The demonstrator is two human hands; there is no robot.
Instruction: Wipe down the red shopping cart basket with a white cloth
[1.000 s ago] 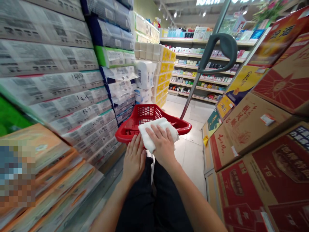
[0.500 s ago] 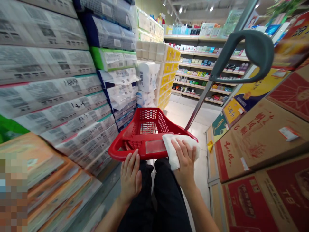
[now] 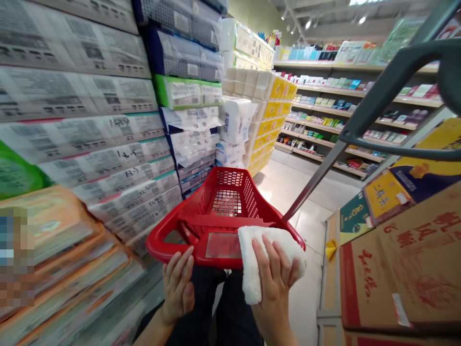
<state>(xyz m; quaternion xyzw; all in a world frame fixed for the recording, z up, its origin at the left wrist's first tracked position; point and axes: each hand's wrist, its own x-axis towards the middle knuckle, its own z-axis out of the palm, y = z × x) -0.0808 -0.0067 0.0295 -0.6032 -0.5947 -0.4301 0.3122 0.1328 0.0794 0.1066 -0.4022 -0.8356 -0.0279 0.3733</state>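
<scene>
A red plastic shopping basket (image 3: 171, 254) with latticed sides stands before my legs, with a long grey pull handle (image 3: 313, 178) rising from its right side. My right hand (image 3: 275, 271) presses a folded white cloth (image 3: 248, 283) against the basket's near right rim, the fingers spread over the cloth. At the near left rim, the fingertips of my left hand (image 3: 178, 283) rest against the edge. Its fingers are stretched out, the thumb is apart, and nothing shows in it. The cloth covers part of the rim beside a clear rectangular panel (image 3: 223, 245).
High stacks of wrapped paper packs (image 3: 118, 125) rise close on the left, above orange packages (image 3: 65, 230). Cardboard boxes (image 3: 399, 269) stand close on the right. Shelves of small goods (image 3: 324, 105) line the back, beyond a tiled floor (image 3: 284, 178).
The view has turned right and come closer to the basket. My right hand and the cloth sit lower against the rim. My left hand has shifted slightly left along the edge.
</scene>
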